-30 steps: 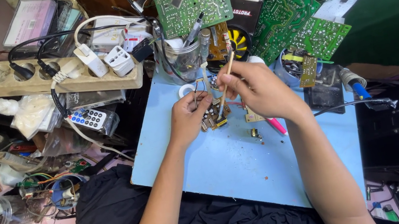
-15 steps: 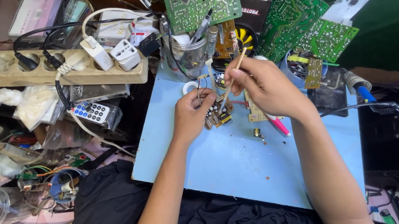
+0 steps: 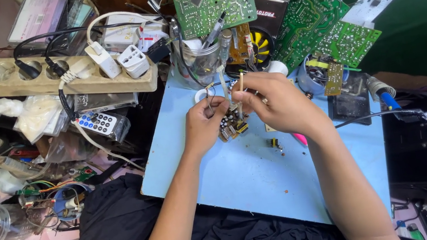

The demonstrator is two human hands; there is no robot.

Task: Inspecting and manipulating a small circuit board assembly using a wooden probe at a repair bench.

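Light-blue flat work board (image 3: 268, 180) carries the job. Left hand (image 3: 204, 124) closed on small brown component-studded circuit board (image 3: 233, 126), mid-board. Right hand (image 3: 273, 102) pinches thin tan stick (image 3: 241, 84). Advice: brace wrists, keep stick tip steady.

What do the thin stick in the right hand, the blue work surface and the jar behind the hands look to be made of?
Thin stick in the right hand: pale tan and matte, probably wood or bamboo. Blue work surface: smooth, even light blue, likely a plastic or laminated board; hard to tell which. Jar: see-through with glints, so glass or clear plastic.
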